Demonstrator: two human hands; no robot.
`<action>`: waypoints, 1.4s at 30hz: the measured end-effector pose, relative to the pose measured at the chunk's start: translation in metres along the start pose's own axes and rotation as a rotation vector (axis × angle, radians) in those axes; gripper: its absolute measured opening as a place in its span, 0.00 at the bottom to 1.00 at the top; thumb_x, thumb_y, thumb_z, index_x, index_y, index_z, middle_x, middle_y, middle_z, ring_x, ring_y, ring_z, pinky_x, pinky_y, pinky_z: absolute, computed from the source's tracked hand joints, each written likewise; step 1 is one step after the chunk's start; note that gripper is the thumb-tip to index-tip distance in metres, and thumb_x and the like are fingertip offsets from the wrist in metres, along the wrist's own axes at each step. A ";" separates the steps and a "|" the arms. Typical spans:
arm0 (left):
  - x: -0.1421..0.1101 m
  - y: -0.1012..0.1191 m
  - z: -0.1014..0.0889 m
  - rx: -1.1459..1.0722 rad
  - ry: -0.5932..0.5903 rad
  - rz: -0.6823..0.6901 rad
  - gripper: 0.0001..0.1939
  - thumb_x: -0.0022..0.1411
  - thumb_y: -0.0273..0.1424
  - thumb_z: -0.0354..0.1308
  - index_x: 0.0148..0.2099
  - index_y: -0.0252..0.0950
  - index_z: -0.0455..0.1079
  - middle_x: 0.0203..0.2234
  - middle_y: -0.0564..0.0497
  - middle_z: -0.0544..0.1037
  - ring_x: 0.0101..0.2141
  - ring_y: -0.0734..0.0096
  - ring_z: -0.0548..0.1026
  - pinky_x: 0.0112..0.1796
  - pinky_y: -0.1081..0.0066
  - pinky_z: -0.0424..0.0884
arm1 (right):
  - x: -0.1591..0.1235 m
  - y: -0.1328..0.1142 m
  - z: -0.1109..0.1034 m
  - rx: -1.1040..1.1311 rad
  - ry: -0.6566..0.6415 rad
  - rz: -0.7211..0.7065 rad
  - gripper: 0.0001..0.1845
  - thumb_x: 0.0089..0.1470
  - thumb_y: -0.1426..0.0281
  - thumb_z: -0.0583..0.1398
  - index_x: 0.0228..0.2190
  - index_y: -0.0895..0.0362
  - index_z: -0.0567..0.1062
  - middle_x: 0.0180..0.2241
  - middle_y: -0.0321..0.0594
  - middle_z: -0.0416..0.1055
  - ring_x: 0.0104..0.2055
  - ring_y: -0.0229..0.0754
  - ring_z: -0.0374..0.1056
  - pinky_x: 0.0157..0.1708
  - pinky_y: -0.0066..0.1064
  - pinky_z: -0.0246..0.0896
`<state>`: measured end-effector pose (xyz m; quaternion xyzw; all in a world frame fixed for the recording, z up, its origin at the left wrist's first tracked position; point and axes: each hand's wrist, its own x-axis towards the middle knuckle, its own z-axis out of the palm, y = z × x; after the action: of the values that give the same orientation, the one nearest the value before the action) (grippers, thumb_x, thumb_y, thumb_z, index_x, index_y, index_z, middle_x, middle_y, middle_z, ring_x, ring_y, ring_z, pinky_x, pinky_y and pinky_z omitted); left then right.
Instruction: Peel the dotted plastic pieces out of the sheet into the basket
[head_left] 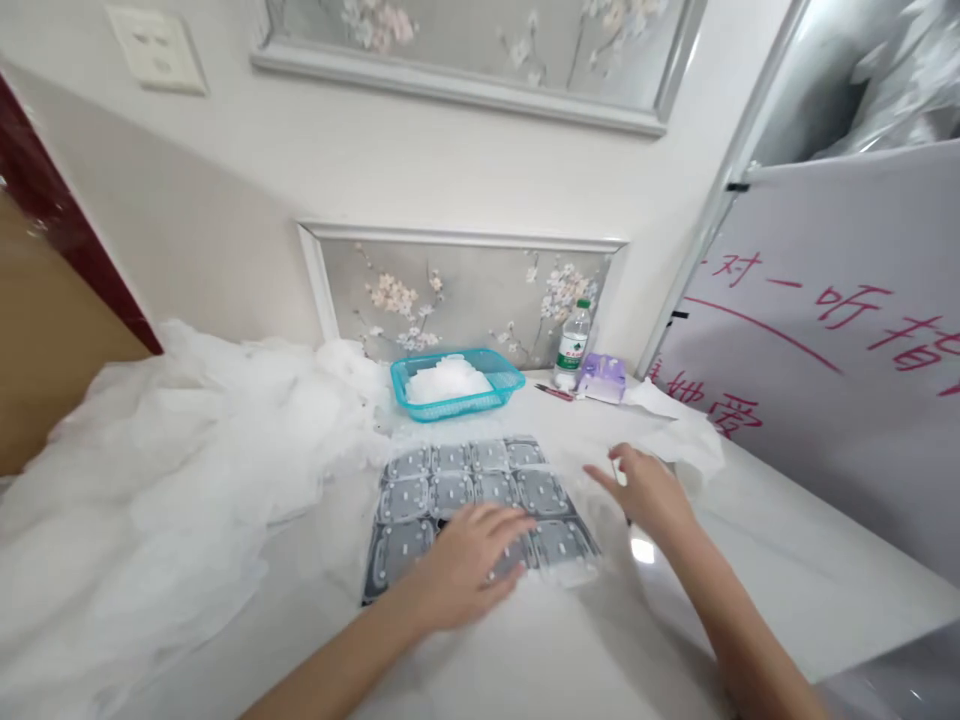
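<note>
A grey sheet of square moulded compartments (451,495) lies on the white table. Clear, pale material sits over its squares. My left hand (476,560) is over the near middle of this sheet, palm down, fingers stretched out and holding nothing. Right of the sheet, my right hand (649,495) is raised over the table with its fingers bent. A thin whitish bit shows near its fingertips and a small dark tip below the hand; what it grips is too small and blurred to name.
Fluffy white wadding (172,480) is heaped along the left. Behind the sheet stands a blue plastic basket (450,410) with white fluff inside. Red-handled scissors (555,392), a water bottle (572,348), a purple tissue pack (602,378) and crumpled white sheet material (686,435) sit back right.
</note>
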<state>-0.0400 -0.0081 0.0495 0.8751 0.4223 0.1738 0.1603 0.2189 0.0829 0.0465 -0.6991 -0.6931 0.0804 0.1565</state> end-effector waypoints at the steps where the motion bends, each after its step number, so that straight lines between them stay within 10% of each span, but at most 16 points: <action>1: -0.006 -0.012 -0.004 0.089 0.022 -0.066 0.24 0.64 0.38 0.46 0.61 0.42 0.57 0.59 0.47 0.63 0.60 0.59 0.56 0.58 0.54 0.51 | -0.016 -0.011 0.001 0.090 0.026 -0.188 0.28 0.54 0.53 0.53 0.48 0.61 0.67 0.48 0.55 0.68 0.52 0.54 0.63 0.48 0.44 0.59; 4: -0.026 -0.046 -0.007 0.203 -0.006 -0.318 0.32 0.62 0.47 0.45 0.65 0.41 0.49 0.64 0.43 0.51 0.63 0.50 0.47 0.58 0.46 0.47 | -0.060 -0.037 0.010 0.225 -0.260 -0.724 0.36 0.51 0.52 0.57 0.58 0.52 0.58 0.62 0.48 0.51 0.64 0.52 0.46 0.61 0.50 0.41; 8: -0.047 -0.056 0.002 0.210 -0.046 -0.363 0.33 0.61 0.51 0.42 0.65 0.47 0.47 0.65 0.47 0.46 0.63 0.50 0.43 0.58 0.46 0.46 | -0.083 -0.046 0.031 0.226 -0.480 -0.829 0.24 0.59 0.57 0.49 0.57 0.43 0.61 0.63 0.39 0.49 0.65 0.52 0.42 0.60 0.58 0.35; 14: -0.063 -0.019 0.009 0.097 -0.134 -0.387 0.41 0.55 0.56 0.47 0.66 0.45 0.45 0.65 0.45 0.43 0.63 0.44 0.41 0.57 0.42 0.48 | -0.079 -0.035 0.027 0.332 -0.353 -0.871 0.20 0.61 0.70 0.45 0.44 0.52 0.75 0.50 0.43 0.70 0.55 0.45 0.63 0.53 0.39 0.59; 19: -0.047 -0.047 -0.017 -0.234 0.152 -0.601 0.25 0.62 0.48 0.41 0.48 0.40 0.69 0.44 0.44 0.76 0.42 0.58 0.75 0.43 0.59 0.70 | -0.043 -0.069 0.010 0.334 -0.306 -0.867 0.15 0.59 0.71 0.48 0.36 0.54 0.74 0.30 0.41 0.75 0.32 0.41 0.71 0.33 0.31 0.64; 22: -0.021 -0.093 -0.035 0.027 0.460 -0.806 0.19 0.61 0.42 0.45 0.43 0.35 0.70 0.40 0.43 0.76 0.40 0.58 0.74 0.42 0.61 0.68 | 0.004 -0.123 0.037 0.409 -0.196 -0.918 0.12 0.58 0.70 0.52 0.38 0.55 0.74 0.36 0.41 0.75 0.39 0.41 0.70 0.40 0.30 0.62; 27: -0.001 -0.134 -0.028 0.464 0.469 -0.834 0.19 0.58 0.36 0.48 0.45 0.28 0.69 0.41 0.37 0.72 0.45 0.48 0.69 0.45 0.55 0.64 | 0.067 -0.204 0.113 0.355 -0.123 -0.856 0.10 0.53 0.73 0.58 0.38 0.62 0.74 0.38 0.45 0.74 0.44 0.43 0.67 0.43 0.30 0.60; 35: 0.006 -0.147 -0.019 -0.360 0.849 -0.707 0.11 0.51 0.36 0.55 0.34 0.35 0.68 0.29 0.48 0.74 0.35 0.60 0.72 0.40 0.63 0.66 | 0.064 -0.216 0.132 0.234 0.051 -0.923 0.08 0.57 0.75 0.54 0.33 0.63 0.73 0.35 0.46 0.71 0.40 0.44 0.64 0.40 0.33 0.57; 42: 0.014 -0.156 -0.013 -0.643 0.875 -0.674 0.20 0.48 0.44 0.58 0.34 0.30 0.73 0.27 0.48 0.77 0.31 0.64 0.73 0.34 0.68 0.67 | 0.058 -0.218 0.129 0.168 0.174 -0.924 0.11 0.60 0.75 0.48 0.36 0.64 0.70 0.37 0.49 0.68 0.41 0.45 0.61 0.40 0.35 0.55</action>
<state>-0.1437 0.0971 -0.0036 0.4506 0.6276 0.5730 0.2735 -0.0275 0.1519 0.0035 -0.3068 -0.9067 -0.0005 0.2893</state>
